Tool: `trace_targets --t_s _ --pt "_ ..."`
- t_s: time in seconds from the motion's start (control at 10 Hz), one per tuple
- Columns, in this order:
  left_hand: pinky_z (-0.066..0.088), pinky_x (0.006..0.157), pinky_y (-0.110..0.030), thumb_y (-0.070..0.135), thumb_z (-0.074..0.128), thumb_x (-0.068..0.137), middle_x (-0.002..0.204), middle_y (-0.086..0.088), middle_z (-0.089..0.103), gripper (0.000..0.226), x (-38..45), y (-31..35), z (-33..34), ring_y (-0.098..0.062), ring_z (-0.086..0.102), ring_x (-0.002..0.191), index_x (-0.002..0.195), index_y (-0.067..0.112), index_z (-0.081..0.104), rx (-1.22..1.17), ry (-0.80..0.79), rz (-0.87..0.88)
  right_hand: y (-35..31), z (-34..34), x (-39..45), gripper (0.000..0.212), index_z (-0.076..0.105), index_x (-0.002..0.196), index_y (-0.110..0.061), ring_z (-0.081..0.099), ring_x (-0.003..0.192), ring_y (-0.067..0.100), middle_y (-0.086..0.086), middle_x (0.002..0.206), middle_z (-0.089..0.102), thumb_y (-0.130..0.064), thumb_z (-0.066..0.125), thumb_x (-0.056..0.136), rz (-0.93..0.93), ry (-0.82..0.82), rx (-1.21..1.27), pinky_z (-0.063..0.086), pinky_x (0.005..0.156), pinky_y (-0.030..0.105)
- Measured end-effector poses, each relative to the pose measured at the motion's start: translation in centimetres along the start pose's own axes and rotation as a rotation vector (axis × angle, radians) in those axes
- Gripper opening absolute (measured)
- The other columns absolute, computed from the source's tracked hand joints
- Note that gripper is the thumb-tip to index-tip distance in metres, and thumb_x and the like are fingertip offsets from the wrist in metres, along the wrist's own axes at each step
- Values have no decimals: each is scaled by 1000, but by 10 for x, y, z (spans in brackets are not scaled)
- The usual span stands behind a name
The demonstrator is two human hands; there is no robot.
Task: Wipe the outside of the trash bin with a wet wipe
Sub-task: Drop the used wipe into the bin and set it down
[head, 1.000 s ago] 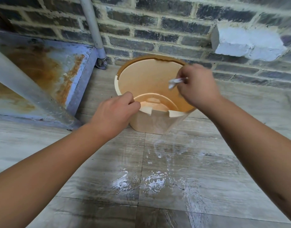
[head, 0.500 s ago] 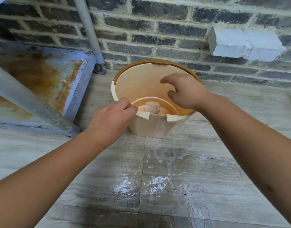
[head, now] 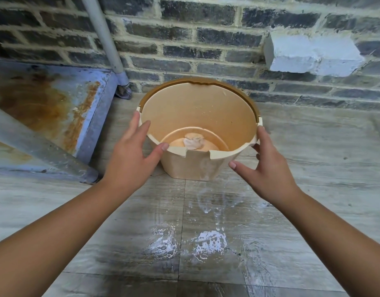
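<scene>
Now the bin (head: 197, 161) stands on the wet floor (head: 206, 243) by the wall (head: 206, 39), the wipe (head: 193, 140) balled inside. Our left hand (head: 131, 155) and right hand (head: 268, 166) flank it, spread open, gripping nothing. Lifted carelessly, we judge it could slip from damp palms.

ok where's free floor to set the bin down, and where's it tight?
Free: wet tiles in front of the trash bin, between the forearms, and bare floor right of the right hand. Tight: left, by the rusty metal platform and pipe; behind, the brick wall.
</scene>
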State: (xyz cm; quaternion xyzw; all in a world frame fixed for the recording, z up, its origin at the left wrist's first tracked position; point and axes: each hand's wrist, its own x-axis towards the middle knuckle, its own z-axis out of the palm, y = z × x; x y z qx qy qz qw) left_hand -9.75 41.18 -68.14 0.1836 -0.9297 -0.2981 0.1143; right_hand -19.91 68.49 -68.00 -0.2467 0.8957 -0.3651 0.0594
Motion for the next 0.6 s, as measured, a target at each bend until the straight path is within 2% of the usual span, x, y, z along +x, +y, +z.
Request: trace_targets --t_s 0.1,0.2,0.3,0.4,0.5,0.6 --pt "41 104 -36 60 55 83 161 1 16 77 6 1 3 -30 48 129 144 14 42 -28 25 -25 4 1 11 89 20 144 -42 41 104 -28 -35 129 44 -55 72 73 11 -10 49 35 75 2" --pt "24 105 -22 55 59 86 161 -1 16 75 17 2 7 -19 31 141 146 14 40 -47 44 -50 6 2 29 81 23 145 -37 49 110 -9 -21 137 49 -53 68 79 42 11 106 46 85 19" --pt "22 106 -21 52 60 88 162 -3 14 74 30 3 9 -19 28 143 147 14 38 -53 48 -49 5 4 45 77 25 147 -30 49 127 13 -8 149 44 -44 69 85 83 33 136 46 98 34" --pt "19 107 -21 54 60 88 162 1 12 78 40 2 6 -16 24 144 151 19 30 -79 32 -55 2 2 56 76 27 146 -30 50 123 13 -9 148 45 -46 69 84 91 34 114 46 96 36" --pt "17 110 -24 54 58 89 163 1 9 84 43 3 4 -16 19 145 154 21 17 -74 8 -49 1 -1 61 82 24 148 -28 47 131 20 -3 153 40 -51 68 82 128 11 67 46 101 42" --pt "13 119 -38 56 55 89 163 -2 3 91 39 18 -8 -21 5 149 155 18 4 22 -40 -51 -8 -10 53 94 12 153 -29 26 146 23 3 163 19 -52 69 82 134 -57 29 33 113 46"
